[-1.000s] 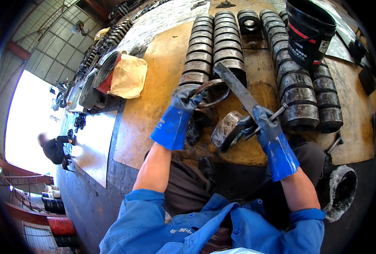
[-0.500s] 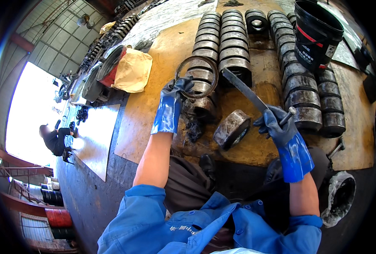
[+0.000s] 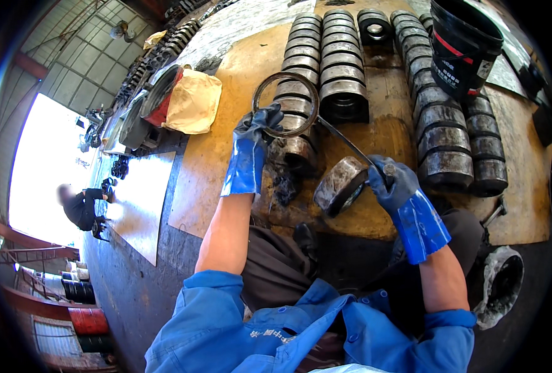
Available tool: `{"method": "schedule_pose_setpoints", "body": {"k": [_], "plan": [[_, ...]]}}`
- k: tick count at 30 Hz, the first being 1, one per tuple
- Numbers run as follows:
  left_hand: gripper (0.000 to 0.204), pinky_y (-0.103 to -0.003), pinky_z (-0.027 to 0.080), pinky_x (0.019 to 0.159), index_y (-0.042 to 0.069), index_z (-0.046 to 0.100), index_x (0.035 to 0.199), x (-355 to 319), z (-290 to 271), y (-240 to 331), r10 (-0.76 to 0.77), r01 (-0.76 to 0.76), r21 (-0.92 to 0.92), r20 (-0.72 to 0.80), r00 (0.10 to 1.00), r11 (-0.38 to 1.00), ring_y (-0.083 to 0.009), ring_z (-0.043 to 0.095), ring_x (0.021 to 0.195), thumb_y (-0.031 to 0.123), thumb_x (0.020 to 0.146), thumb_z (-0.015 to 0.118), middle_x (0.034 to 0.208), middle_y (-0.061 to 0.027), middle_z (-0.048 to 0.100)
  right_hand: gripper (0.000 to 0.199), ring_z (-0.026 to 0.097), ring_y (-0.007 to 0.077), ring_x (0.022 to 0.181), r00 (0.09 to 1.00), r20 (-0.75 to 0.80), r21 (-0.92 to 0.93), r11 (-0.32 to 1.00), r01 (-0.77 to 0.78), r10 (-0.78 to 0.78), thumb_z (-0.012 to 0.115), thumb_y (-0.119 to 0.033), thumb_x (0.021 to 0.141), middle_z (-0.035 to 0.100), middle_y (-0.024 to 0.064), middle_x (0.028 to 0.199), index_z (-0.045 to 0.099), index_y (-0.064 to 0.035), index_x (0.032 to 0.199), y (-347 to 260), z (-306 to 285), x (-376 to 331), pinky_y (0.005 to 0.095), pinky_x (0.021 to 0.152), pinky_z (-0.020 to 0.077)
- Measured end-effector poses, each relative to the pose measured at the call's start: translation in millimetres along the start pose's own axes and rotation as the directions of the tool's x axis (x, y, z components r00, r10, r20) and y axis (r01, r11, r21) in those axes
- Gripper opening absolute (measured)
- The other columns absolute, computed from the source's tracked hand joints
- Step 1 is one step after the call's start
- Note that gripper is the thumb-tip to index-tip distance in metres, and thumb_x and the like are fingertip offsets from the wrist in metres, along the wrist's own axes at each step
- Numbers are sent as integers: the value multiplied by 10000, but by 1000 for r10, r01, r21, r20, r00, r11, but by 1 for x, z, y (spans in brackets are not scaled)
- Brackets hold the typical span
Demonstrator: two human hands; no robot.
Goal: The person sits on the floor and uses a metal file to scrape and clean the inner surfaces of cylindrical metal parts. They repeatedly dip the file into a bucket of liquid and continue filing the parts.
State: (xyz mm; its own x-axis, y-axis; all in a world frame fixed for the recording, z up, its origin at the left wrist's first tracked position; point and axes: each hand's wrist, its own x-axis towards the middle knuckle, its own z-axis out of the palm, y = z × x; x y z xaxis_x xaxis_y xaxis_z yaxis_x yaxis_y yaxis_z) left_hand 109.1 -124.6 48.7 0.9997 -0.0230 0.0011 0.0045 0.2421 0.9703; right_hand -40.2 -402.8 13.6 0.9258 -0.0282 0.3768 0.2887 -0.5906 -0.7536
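a workshop floor, with a yellow board (image 3: 226, 155) bearing rows of dark metal rings (image 3: 341, 56). my left hand (image 3: 251, 146) has its fingers clamped on a thin metal hoop (image 3: 286, 104), lifted above the rows, likely to keep it clear. my right hand (image 3: 395, 183) grips a flat steel bar (image 3: 344, 142), its fingers closed around it, beside a tilted rusty ring (image 3: 341, 184) on the board.

Left hand (image 3: 257, 127) has lifted the thin ring (image 3: 286, 104) — clear of the cylinder (image 3: 341, 184).

Blue rubber gloves, blue jacket, sleeves rolled up.
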Motion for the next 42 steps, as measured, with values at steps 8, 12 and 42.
{"method": "schedule_pose_setpoints", "body": {"k": [8,12,42], "plan": [[310,-345,545,838,-65,583,1115,10,-1,-13,46,-44,-45,36,998,998,-262,646,989,194,955,525,1152,-164,626,244,650,342,770,997,77,2,1000,-25,25,591,-263,870,663,169,833,657,-99,1037,-1,15,-10,411,690,525],[322,-374,541,858,-59,568,1135,10,-3,-7,23,-24,-123,-2,1000,992,-287,617,1054,204,952,531,1180,-177,609,243,654,339,777,992,117,-11,999,44,-43,603,-244,858,667,171,856,656,-92,1040,-2,16,-11,406,695,530],[252,-319,534,817,-22,652,1037,-12,17,-7,48,-126,189,369,928,974,-221,655,912,187,899,629,1053,-142,665,314,655,280,660,994,21,-584,805,100,-108,588,-193,813,638,75,724,511,-131,1111,29,8,2,446,565,478]]}}
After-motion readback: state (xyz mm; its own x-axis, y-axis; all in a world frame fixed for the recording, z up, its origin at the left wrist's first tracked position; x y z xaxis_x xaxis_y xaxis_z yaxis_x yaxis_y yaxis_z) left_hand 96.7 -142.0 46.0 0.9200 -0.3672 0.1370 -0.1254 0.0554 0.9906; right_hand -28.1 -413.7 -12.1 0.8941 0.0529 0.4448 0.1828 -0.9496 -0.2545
